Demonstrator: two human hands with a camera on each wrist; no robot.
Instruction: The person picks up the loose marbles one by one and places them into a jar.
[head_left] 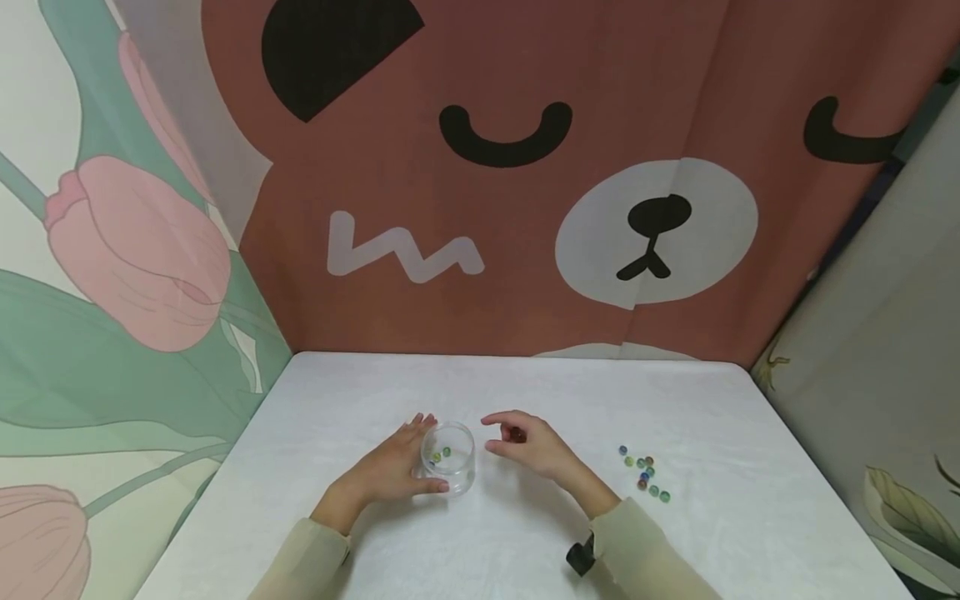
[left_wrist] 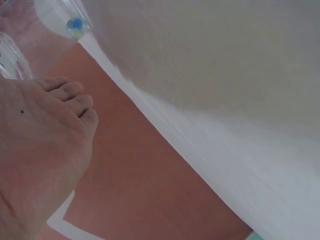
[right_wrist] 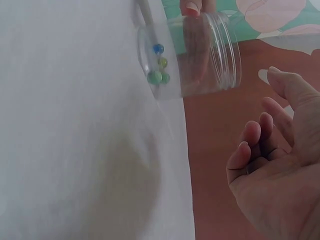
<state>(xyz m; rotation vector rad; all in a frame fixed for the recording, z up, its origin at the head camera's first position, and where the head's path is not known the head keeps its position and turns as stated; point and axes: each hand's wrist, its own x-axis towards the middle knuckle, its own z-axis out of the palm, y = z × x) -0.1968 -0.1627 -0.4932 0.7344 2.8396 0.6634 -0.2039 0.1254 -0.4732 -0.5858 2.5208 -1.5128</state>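
Round the clear jar (head_left: 459, 468) with marbles (head_left: 446, 452) inside, the left hand (head_left: 393, 467) holds on. Right of the jar, the right hand (head_left: 534, 447) half curls; I cannot tell if it holds anything. More marbles (head_left: 650, 472) lie farther right. Filling seems the step; next likely needs fingers above the jar.

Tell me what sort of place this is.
Probably an indoor corner screened off for tabletop handwork, though its wider surroundings don't show: a bear-print hanging behind the white-covered table, a tulip-print hanging along its left side, and a clear jar on it.
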